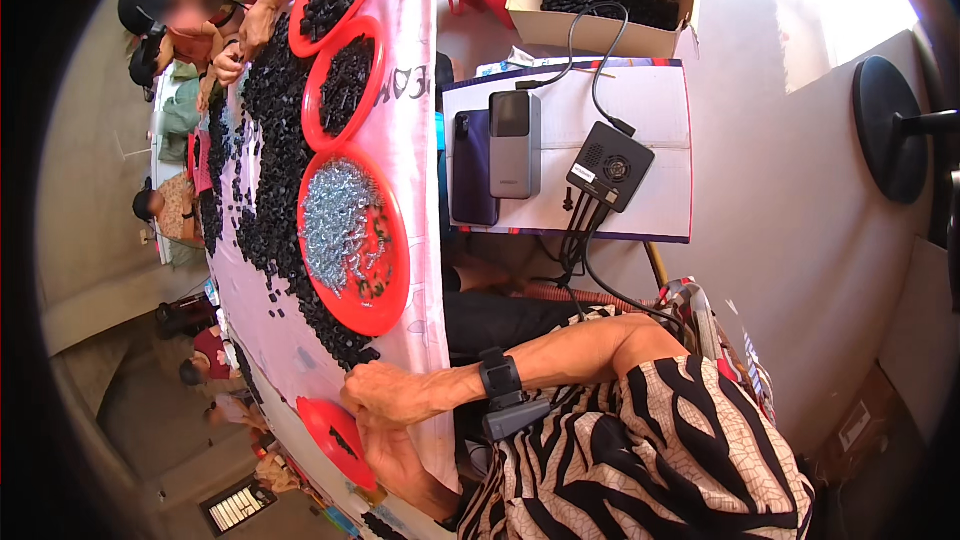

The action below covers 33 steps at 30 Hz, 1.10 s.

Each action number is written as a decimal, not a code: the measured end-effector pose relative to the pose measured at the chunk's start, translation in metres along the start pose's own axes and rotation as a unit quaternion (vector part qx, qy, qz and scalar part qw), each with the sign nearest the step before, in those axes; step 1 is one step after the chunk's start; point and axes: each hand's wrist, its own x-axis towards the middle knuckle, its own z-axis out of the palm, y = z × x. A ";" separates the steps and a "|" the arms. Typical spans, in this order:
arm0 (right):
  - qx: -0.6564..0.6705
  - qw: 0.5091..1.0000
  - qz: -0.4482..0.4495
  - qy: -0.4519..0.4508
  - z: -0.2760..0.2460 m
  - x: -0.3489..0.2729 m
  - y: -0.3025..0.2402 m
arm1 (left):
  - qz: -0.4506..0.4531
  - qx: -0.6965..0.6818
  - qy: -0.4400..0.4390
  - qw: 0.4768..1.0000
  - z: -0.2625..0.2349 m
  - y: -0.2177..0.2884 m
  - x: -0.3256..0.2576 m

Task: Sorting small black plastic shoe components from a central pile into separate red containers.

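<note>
Four red trays (375, 314) hold small black parts (345, 90) or silvery pieces (338, 215).

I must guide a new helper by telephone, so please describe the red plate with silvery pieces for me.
Find the long pink-covered table with its heap of black pieces. Beside the heap, look between the person's hands and two red plates nearer the picture's top. Your red plate lies there, set apart by silvery pieces; those plates hold black ones.

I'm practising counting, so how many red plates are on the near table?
4: a top plate, a second plate just below it, a third plate below that, and a lowest plate. Others may be hidden.
</note>
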 end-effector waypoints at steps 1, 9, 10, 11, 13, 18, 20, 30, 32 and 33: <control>0.002 1.000 -0.001 -0.003 0.003 0.001 0.001 | 0.019 0.027 -0.003 0.999 0.003 0.000 -0.001; -0.001 1.000 0.009 -0.007 0.002 -0.001 0.004 | -0.021 -0.071 -0.027 0.997 -0.007 -0.008 0.004; -0.002 1.000 0.005 -0.013 0.002 0.000 0.004 | -0.006 -0.066 -0.018 0.998 -0.005 -0.007 0.001; 0.007 1.000 0.011 -0.016 0.003 0.000 0.003 | 0.008 -0.060 -0.006 0.998 0.001 -0.005 -0.004; 0.016 0.999 0.017 -0.026 0.003 0.001 0.004 | 0.114 0.147 -0.026 0.982 0.013 -0.005 -0.010; 0.073 0.997 0.008 0.038 -0.006 -0.001 0.008 | 0.096 0.085 0.092 0.987 0.030 -0.004 0.001; 0.114 0.992 0.044 0.038 -0.016 -0.001 0.000 | 0.027 -0.091 0.010 0.995 0.026 -0.008 0.012; 0.028 0.996 0.084 -0.022 -0.002 0.011 -0.007 | 0.008 -0.155 0.042 0.987 0.007 -0.023 0.022; 0.021 0.995 0.083 -0.047 0.004 0.014 -0.005 | 0.000 -0.166 0.062 0.984 0.004 -0.019 0.024; -0.003 0.996 0.073 -0.055 0.005 0.018 -0.008 | -0.004 -0.166 0.052 0.985 0.001 -0.018 0.024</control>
